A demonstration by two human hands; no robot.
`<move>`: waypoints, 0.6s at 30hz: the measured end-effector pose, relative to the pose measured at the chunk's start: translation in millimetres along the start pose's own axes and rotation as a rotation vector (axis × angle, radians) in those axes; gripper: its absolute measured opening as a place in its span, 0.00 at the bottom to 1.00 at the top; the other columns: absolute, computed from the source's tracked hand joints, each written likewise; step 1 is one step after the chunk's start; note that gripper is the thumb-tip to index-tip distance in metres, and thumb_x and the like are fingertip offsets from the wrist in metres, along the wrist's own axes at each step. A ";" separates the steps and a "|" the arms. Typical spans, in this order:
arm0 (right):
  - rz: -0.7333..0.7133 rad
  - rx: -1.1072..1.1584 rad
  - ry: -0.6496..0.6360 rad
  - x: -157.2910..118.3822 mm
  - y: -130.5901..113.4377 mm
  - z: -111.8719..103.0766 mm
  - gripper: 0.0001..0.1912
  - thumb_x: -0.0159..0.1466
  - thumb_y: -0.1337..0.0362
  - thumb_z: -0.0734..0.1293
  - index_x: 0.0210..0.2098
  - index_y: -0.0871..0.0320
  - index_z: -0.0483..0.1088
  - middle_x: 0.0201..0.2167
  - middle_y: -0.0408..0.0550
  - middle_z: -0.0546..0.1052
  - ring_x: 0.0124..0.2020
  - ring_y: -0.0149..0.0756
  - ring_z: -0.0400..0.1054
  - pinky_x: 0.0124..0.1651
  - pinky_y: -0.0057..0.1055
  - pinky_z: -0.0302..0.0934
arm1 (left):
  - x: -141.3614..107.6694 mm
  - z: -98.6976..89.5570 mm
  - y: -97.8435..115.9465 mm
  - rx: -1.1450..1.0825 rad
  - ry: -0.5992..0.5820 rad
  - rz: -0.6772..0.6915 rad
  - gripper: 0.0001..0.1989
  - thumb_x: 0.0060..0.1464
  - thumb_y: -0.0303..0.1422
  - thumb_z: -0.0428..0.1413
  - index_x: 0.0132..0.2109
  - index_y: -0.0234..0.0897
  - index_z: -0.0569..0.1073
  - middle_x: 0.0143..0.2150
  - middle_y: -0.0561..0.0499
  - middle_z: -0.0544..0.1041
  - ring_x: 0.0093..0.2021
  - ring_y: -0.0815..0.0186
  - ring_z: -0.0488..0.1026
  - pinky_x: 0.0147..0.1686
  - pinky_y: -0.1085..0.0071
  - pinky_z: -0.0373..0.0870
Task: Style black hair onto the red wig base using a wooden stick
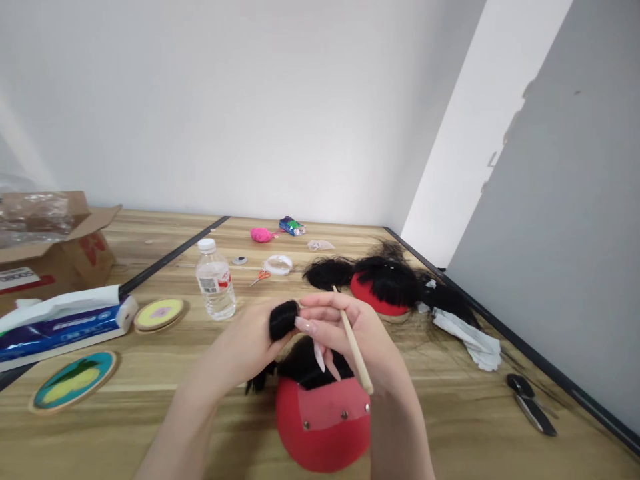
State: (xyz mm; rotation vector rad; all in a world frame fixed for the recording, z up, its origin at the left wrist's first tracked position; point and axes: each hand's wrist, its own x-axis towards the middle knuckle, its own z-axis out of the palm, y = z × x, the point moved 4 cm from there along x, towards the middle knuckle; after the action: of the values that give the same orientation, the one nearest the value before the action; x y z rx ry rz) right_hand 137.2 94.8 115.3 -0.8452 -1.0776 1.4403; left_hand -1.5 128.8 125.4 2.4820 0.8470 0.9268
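My left hand [254,339] is closed round a coiled lock of black hair [283,320]. In my right hand [367,327] lies a tapered wooden stick [356,357], its thick end toward me. The thumb and fingertips of that hand meet at the edge of the coil. Below both hands sits a red rounded head form [323,450], with a pink strip [325,407] fixed on it by several metal pins. More black hair [310,363] covers its far side, partly hidden by my hands.
Behind stands a second red form [373,297] with long black hair [390,277]. A water bottle [216,280], orange scissors [261,277] and white tape ring [278,265] are left of it. Tissues [75,327] and a cardboard box [80,250] lie far left; a black-handled cutting tool [531,403], right.
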 end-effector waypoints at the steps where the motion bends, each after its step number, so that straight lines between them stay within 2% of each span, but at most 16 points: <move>1: -0.001 0.003 0.002 0.1 -0.5 0.7 0.21 0.47 0.62 0.79 0.38 0.61 0.75 0.30 0.44 0.78 0.17 0.21 0.65 0.16 0.16 0.61 | -0.1 -0.4 0.1 -0.005 -0.001 0.003 0.14 0.60 0.34 0.50 0.50 0.46 0.74 0.45 0.54 0.80 0.38 0.65 0.76 0.38 0.73 0.70; 3: -0.010 0.009 0.006 -0.1 -1.6 1.9 0.21 0.46 0.62 0.79 0.38 0.62 0.74 0.30 0.44 0.77 0.17 0.20 0.64 0.16 0.17 0.61 | -1.0 -1.5 -1.6 -0.015 -0.003 -0.021 0.13 0.59 0.35 0.51 0.49 0.46 0.74 0.44 0.55 0.80 0.36 0.66 0.76 0.37 0.74 0.70; 6: -0.046 0.007 0.011 -0.7 -3.2 2.4 0.21 0.47 0.61 0.79 0.38 0.60 0.72 0.31 0.43 0.76 0.16 0.20 0.65 0.15 0.18 0.60 | -3.1 -3.6 -5.0 -0.048 -0.003 -0.106 0.08 0.58 0.37 0.53 0.41 0.43 0.76 0.38 0.56 0.80 0.34 0.66 0.76 0.35 0.74 0.70; 9: -0.069 -0.004 0.000 -1.5 -4.6 2.6 0.20 0.49 0.60 0.78 0.37 0.60 0.70 0.32 0.42 0.75 0.17 0.21 0.66 0.16 0.18 0.61 | -4.3 -4.9 -2.6 -0.139 -0.026 -0.158 0.05 0.53 0.37 0.58 0.37 0.43 0.76 0.35 0.58 0.80 0.34 0.67 0.75 0.35 0.76 0.70; 11: -0.076 -0.011 -0.013 -2.4 -5.4 3.5 0.20 0.49 0.59 0.78 0.36 0.60 0.69 0.31 0.42 0.75 0.17 0.22 0.67 0.15 0.18 0.61 | -4.4 -5.3 1.4 -0.213 -0.059 -0.164 0.04 0.50 0.34 0.61 0.35 0.43 0.76 0.33 0.59 0.79 0.34 0.68 0.75 0.34 0.77 0.70; 14: -0.087 -0.018 -0.015 -4.0 -5.7 4.6 0.20 0.49 0.59 0.78 0.34 0.60 0.68 0.29 0.41 0.74 0.18 0.23 0.67 0.16 0.19 0.62 | -4.8 -7.5 5.7 -0.278 -0.061 -0.130 0.02 0.52 0.34 0.59 0.33 0.42 0.76 0.30 0.60 0.78 0.31 0.70 0.74 0.32 0.79 0.69; 18: -0.091 -0.017 -0.027 -4.4 -3.3 4.7 0.18 0.52 0.60 0.77 0.35 0.60 0.68 0.28 0.40 0.74 0.16 0.21 0.66 0.16 0.17 0.62 | -7.1 -10.6 5.2 -0.245 -0.025 -0.105 0.08 0.56 0.38 0.55 0.32 0.40 0.74 0.27 0.59 0.75 0.28 0.71 0.71 0.28 0.79 0.67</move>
State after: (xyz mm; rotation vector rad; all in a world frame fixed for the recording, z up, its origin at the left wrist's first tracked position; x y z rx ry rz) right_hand 134.7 89.6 119.7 -0.7808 -1.1362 1.3712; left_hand -10.9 121.5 132.4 2.2147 0.7958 0.9037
